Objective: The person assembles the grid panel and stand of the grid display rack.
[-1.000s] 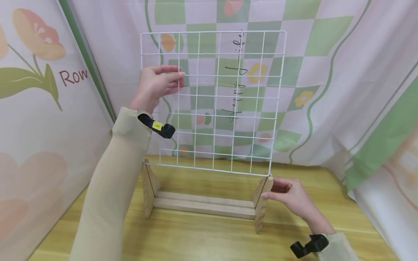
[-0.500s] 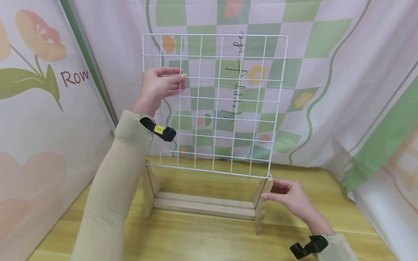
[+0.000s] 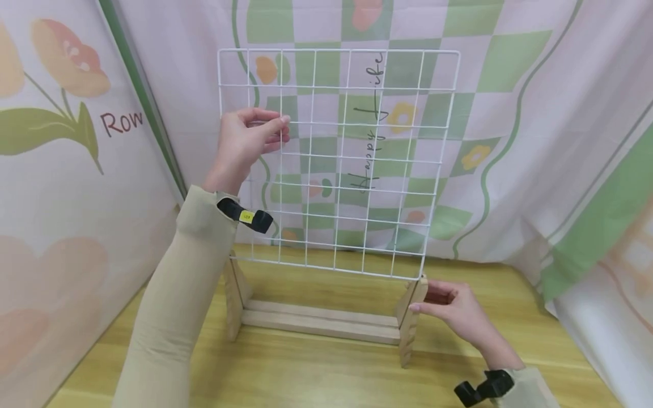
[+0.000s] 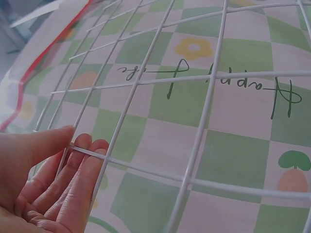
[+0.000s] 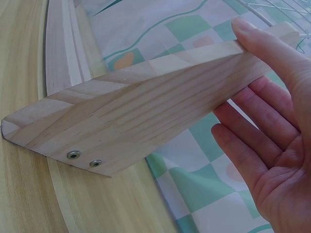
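A white wire grid panel (image 3: pixel 336 156) stands upright over a wooden stand (image 3: pixel 321 326), its lower corners at the tops of the two side boards. My left hand (image 3: pixel 242 144) pinches the wires at the panel's left part, thumb in front and fingers behind, as the left wrist view also shows. At the right, my right hand (image 3: pixel 459 311) grips the upper part of the stand's right side board (image 5: pixel 155 92), thumb on its front edge and fingers behind. Two metal bolts (image 5: pixel 73 154) sit low in that board. The left side board (image 3: pixel 234 297) is partly hidden behind the left sleeve.
The stand rests on a wood-grain table (image 3: pixel 306 374). Behind it hangs a curtain (image 3: pixel 490 113) with green checks, flowers and lettering. Another printed cloth (image 3: pixel 56 226) closes off the left side. Each wrist wears a black camera band (image 3: pixel 487 388).
The grid panel's top has tilted nearer to me and looks slightly larger, with its upper right corner farther right. My left hand keeps its pinch; the right hand stays on the side board.
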A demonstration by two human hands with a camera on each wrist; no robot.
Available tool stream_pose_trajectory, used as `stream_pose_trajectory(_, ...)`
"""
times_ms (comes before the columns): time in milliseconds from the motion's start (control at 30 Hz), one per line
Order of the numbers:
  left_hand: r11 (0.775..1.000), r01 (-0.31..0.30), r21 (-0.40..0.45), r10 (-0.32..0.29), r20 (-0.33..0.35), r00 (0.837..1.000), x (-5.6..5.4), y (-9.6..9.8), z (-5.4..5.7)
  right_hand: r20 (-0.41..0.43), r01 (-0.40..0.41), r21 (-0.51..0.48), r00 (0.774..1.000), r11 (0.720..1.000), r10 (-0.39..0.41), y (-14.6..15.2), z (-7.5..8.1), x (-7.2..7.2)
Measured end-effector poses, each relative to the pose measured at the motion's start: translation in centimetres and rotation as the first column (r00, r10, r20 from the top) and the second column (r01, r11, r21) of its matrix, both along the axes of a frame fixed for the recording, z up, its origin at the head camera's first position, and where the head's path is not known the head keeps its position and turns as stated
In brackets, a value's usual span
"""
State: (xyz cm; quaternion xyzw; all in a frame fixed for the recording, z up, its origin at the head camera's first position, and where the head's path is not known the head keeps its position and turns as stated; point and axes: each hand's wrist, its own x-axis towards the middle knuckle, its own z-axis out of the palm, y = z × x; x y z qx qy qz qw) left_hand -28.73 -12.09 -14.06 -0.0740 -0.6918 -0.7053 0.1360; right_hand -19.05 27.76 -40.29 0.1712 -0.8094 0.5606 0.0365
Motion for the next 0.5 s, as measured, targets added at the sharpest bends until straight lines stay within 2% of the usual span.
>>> stream_pose_trajectory(200, 1.000, -0.009, -0.008, 0.009, -0.049, 0.999, 0.6, -0.1, -0.5, 0.012, 0.006, 0.001, 1.000, 1.000, -0.006, -0.1, 0.0, 0.1)
stream_pose_trajectory(500, 0.999, -0.011, 0.043, 0.015, -0.114, 0.993, 0.8, 0.0, -1.1, -0.018, -0.020, -0.023, 1.000, 1.000, 0.020, -0.2, 0.0, 0.2)
